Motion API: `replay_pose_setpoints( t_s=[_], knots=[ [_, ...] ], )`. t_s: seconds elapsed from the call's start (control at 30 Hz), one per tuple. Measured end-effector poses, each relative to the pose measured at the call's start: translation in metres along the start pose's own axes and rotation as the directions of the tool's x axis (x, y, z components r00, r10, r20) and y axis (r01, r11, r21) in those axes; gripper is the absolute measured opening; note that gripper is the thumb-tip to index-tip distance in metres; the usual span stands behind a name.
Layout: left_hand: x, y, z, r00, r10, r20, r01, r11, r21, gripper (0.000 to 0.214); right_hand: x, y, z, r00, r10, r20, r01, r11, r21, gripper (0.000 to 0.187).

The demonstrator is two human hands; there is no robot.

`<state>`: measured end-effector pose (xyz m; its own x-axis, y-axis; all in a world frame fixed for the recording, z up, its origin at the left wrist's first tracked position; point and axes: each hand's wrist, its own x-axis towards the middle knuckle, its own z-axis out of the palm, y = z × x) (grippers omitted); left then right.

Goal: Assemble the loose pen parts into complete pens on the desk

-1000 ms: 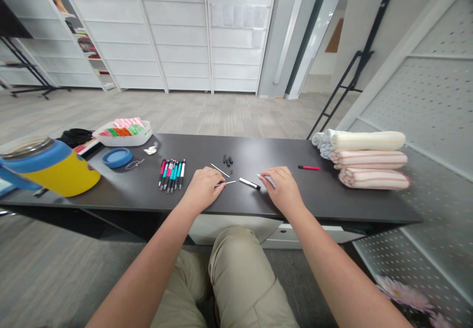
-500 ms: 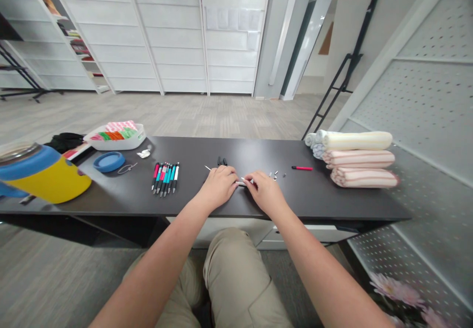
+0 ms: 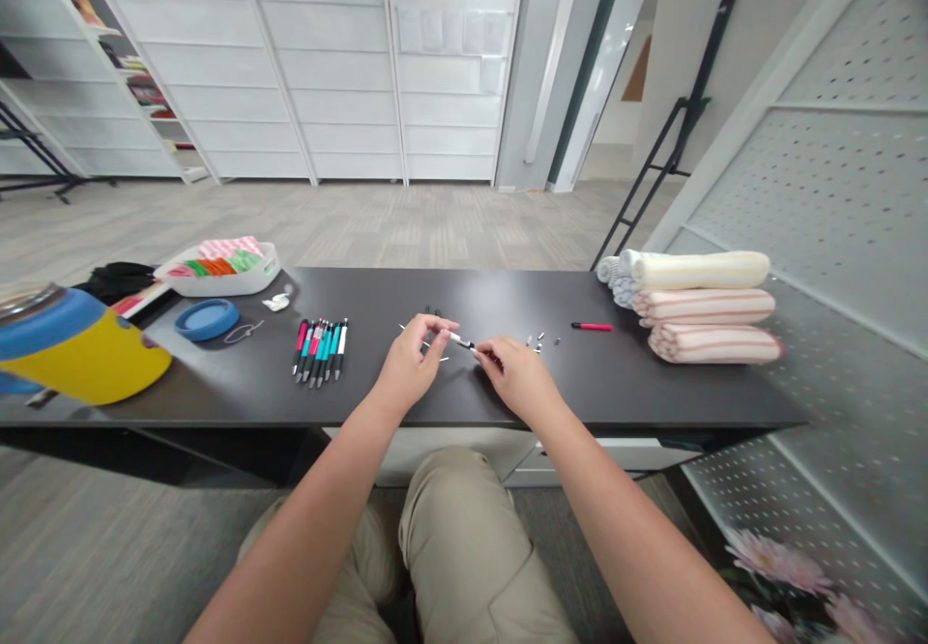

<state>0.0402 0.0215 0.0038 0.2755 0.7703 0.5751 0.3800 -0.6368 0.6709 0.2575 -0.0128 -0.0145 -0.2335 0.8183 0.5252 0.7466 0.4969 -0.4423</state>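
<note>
1. Writing: none can be read. The sheets [image 3: 449, 33] on the far wall are too small, and no pen shows a brand.
2. Left hand [image 3: 413, 364]: thumb and forefinger pinch the white end of a pen [image 3: 458, 339], and the other fingers curl loosely.
3. Right hand [image 3: 513, 373]: the fingers are drawn together, pinching the same pen's black end.
4. The pen sits tilted between the two hands, over the front middle of the table [image 3: 652, 388].
5. Pen row [image 3: 319, 348]: it lies to the left of the left hand, the pens side by side and touching. The barrels are pink, teal and white. There are about seven, packed too tightly for a sure count.
6. One red pen [image 3: 591, 326] lies alone, to the right of the hands.
7. Small bits [image 3: 540, 340]: three or four lie just beyond the right hand, too small to identify.
8. Thin white rods [image 3: 403, 328]: two show beside the left hand, partly hidden by it.
9. Black pieces [image 3: 431, 312] lie just beyond the left hand — count unclear.
10. Towels [image 3: 710, 307]: three big rolls are stacked at the right end, with smaller rolls behind them.
11. Left end: one blue lid [image 3: 207, 319], one yellow-and-blue jug [image 3: 79, 354], and one white tray [image 3: 217, 281] holding coloured packets.
</note>
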Motion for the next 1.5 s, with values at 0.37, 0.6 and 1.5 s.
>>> replay_pose_setpoints(
  t_s=[0.37,0.6,1.5],
  knots=[
    [-0.005,-0.006,0.003,0.984,0.178,-0.001,-0.164,0.912,0.377,0.026,-0.002,0.000,0.000,0.999,-0.037,-0.037,0.034,0.998,-0.061,0.015],
    [-0.006,-0.007,0.009,0.948,0.249,0.197,-0.310,0.861,0.404,0.026,-0.002,-0.002,-0.002,0.996,-0.069,-0.061,0.065,0.995,-0.074,0.013],
    [-0.005,-0.005,0.009,0.954,0.197,0.227,-0.261,0.918,0.299,0.020,-0.013,0.000,0.003,0.982,-0.154,-0.108,0.147,0.987,-0.073,0.027]
  ],
)
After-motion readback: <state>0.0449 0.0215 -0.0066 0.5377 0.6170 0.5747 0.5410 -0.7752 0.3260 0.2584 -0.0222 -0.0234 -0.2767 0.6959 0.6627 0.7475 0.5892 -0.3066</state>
